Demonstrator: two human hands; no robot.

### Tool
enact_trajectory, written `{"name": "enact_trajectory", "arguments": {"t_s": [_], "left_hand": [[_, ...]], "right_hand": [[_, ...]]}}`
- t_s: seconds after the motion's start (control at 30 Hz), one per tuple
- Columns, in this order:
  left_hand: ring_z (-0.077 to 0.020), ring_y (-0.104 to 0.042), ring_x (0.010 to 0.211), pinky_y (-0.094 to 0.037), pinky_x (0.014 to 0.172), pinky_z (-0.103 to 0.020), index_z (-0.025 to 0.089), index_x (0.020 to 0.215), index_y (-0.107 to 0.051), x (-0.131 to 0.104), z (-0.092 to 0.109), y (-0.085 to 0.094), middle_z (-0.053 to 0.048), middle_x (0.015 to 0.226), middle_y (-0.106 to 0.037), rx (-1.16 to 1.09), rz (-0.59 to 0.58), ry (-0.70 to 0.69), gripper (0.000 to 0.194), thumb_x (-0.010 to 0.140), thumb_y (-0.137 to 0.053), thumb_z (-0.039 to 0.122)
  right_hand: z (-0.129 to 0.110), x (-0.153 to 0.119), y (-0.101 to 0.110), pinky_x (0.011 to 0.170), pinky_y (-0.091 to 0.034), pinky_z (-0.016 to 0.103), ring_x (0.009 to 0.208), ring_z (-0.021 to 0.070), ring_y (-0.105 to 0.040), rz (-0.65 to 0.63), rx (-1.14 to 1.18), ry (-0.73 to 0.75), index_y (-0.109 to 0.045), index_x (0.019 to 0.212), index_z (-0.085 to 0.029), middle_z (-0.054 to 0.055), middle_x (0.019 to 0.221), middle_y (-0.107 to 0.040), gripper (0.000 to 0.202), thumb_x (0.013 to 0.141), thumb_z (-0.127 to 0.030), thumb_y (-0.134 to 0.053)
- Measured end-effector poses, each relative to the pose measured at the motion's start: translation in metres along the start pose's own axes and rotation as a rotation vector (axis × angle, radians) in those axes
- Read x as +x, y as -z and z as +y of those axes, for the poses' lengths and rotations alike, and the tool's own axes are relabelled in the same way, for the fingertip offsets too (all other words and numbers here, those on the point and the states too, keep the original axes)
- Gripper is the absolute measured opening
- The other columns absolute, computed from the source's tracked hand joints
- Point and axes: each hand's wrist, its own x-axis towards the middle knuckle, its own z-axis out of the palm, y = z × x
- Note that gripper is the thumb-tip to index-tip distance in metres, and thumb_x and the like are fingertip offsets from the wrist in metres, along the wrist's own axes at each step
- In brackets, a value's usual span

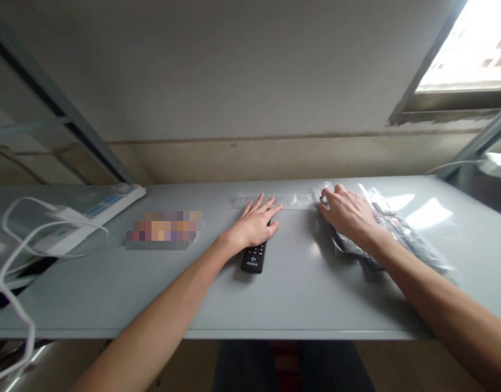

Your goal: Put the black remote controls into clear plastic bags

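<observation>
Black remote (254,257) lies mid-table, button end toward the near edge, print on it too small to read; left hand (256,222) rests flat on its far end, fingers spread, not gripping. Right hand (348,213) lies loose on clear bags (391,231) toward the far right, beside an empty clear bag (289,200). Grey table (299,294), beige wall, white cable (17,272) at left edge.

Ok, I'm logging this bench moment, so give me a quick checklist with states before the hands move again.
1. Left hand flat on the black remote: ok.
2. Remote lying fully on the table: ok.
3. Right hand on the pile of clear bags: ok.
4. Empty clear bag lying flat between the hands: ok.
5. Contents of the bags: cannot tell.
6. White cable away from both hands: ok.
</observation>
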Motion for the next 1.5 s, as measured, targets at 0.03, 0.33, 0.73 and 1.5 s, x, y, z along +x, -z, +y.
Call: {"name": "enact_trajectory", "arguments": {"t_s": [0.03, 0.33, 0.73, 1.5], "left_hand": [[-0.0309, -0.004, 0.170, -0.013, 0.136, -0.056, 0.027, 0.169, -0.038, 0.001, -0.001, -0.001, -0.004, 0.180, -0.022, -0.002, 0.005, -0.003, 0.065, 0.105, -0.041, 0.040], [-0.0292, -0.007, 0.170, -0.015, 0.136, -0.053, 0.026, 0.169, -0.036, -0.001, 0.000, 0.003, -0.005, 0.181, -0.020, -0.006, -0.017, -0.007, 0.068, 0.104, -0.045, 0.042], [-0.0276, -0.017, 0.169, -0.018, 0.136, -0.050, 0.028, 0.169, -0.037, -0.004, 0.002, 0.006, -0.008, 0.181, -0.020, 0.005, -0.029, -0.030, 0.064, 0.107, -0.042, 0.040], [-0.0318, -0.033, 0.162, -0.023, 0.135, -0.052, 0.023, 0.147, -0.060, -0.007, 0.000, 0.005, -0.012, 0.169, -0.045, -0.014, 0.069, -0.123, 0.046, 0.109, -0.042, 0.042]], "right_hand": [[-0.001, 0.000, -0.002, 0.078, -0.053, 0.043, 0.091, 0.0332, -0.074, 0.014, -0.005, 0.008, -0.073, 0.122, -0.016, 0.022, 0.119, -0.071, 0.038, 0.106, -0.039, -0.047], [-0.006, -0.003, -0.004, 0.084, -0.055, 0.049, 0.100, 0.0381, -0.072, 0.025, 0.043, 0.024, -0.072, 0.123, -0.014, 0.026, 0.125, -0.066, 0.036, 0.104, -0.036, -0.051], [-0.010, -0.003, 0.004, 0.068, -0.054, 0.044, 0.086, 0.0335, -0.070, 0.116, 0.202, -0.027, -0.058, 0.134, -0.015, 0.025, 0.124, -0.059, 0.039, 0.098, -0.027, -0.051], [-0.042, -0.014, 0.004, 0.066, -0.054, 0.030, 0.071, 0.0123, -0.060, 0.381, 0.629, 0.491, -0.064, 0.083, -0.020, 0.011, 0.121, -0.066, 0.027, 0.107, -0.034, -0.060]]}}
